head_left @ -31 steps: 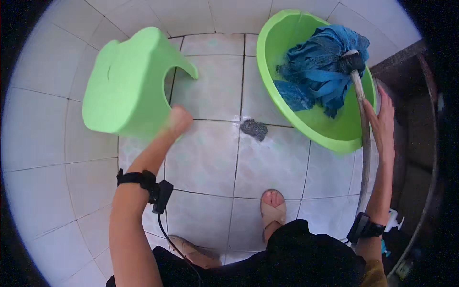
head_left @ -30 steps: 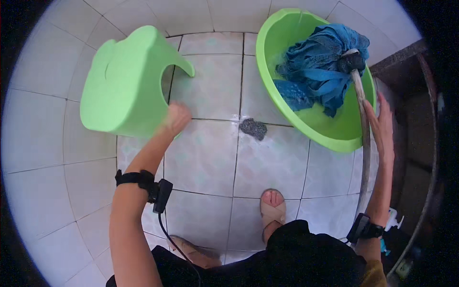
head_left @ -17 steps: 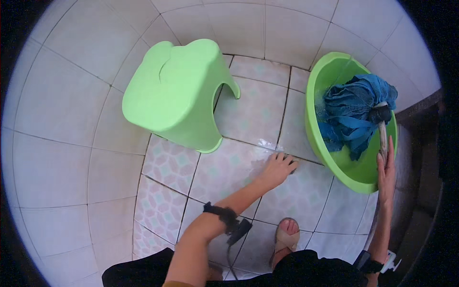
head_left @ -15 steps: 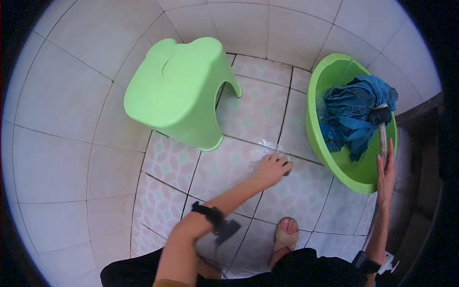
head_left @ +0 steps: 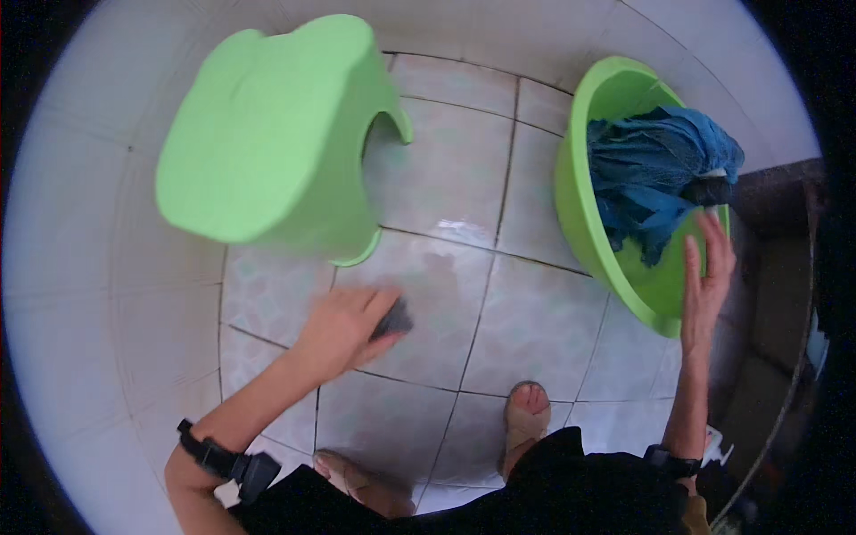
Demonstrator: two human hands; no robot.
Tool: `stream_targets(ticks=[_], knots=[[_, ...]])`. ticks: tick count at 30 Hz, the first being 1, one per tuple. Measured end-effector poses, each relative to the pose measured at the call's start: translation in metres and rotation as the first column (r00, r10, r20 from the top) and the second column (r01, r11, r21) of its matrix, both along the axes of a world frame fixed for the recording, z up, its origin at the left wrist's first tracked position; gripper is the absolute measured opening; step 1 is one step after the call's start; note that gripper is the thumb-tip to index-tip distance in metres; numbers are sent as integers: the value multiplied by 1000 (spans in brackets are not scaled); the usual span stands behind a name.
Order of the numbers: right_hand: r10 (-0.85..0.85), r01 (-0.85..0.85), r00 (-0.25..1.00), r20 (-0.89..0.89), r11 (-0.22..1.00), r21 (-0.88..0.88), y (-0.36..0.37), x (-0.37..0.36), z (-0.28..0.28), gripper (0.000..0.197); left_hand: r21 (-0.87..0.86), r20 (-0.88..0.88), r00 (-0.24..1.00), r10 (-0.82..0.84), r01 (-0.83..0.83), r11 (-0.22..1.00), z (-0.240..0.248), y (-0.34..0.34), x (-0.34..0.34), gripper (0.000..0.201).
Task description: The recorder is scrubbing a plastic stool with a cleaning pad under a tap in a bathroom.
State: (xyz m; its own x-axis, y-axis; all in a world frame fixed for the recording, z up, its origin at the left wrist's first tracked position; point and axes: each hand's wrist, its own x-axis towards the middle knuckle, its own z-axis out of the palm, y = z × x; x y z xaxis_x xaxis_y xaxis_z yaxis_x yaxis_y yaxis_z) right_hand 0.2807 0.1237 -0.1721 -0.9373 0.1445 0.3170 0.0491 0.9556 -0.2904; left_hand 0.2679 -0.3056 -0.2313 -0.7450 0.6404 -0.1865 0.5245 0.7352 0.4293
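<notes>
My left hand [head_left: 349, 330] is closed on a dark grey scouring pad [head_left: 394, 319], above the tiled floor beside the stool; pad and fingers are somewhat blurred. At the right, my right hand [head_left: 706, 285] reaches over the near rim of a green plastic basin [head_left: 581, 201]. Its fingers are stretched out, with the thumb apart, over the handle of a mop. The mop's blue cloth-strip head [head_left: 655, 160] lies inside the basin, gathered at a dark collar [head_left: 707, 191]. Most of the handle is hidden behind my fingers.
A light green plastic stool [head_left: 267, 125] stands at the left near the wall. Water shines on the floor tiles [head_left: 459, 230] between stool and basin. My feet in sandals [head_left: 526, 415] are at the lower middle. A dark ledge [head_left: 780, 192] runs along the right.
My left hand has moved left and nearer with the pad, away from the middle tiles. My right hand has shifted up along the mop handle, covering more of it. The view has shifted slightly.
</notes>
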Motion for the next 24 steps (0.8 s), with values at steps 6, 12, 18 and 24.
stream_targets(ticks=[6,12,18,24], knots=[[-221,238,971,86,892,-384,60,26,-7,52,-242,67,982,-177,188,952,-14,-36,38,67],[-266,336,937,226,860,-383,54,33,-9,52,-74,159,962,-220,234,969,-50,-19,42,78],[-212,343,915,343,855,-389,37,29,-15,51,-104,391,913,-116,169,980,-113,-32,89,93],[-226,267,925,305,959,-100,42,31,-12,51,-270,279,945,-172,249,930,-126,-25,97,100]])
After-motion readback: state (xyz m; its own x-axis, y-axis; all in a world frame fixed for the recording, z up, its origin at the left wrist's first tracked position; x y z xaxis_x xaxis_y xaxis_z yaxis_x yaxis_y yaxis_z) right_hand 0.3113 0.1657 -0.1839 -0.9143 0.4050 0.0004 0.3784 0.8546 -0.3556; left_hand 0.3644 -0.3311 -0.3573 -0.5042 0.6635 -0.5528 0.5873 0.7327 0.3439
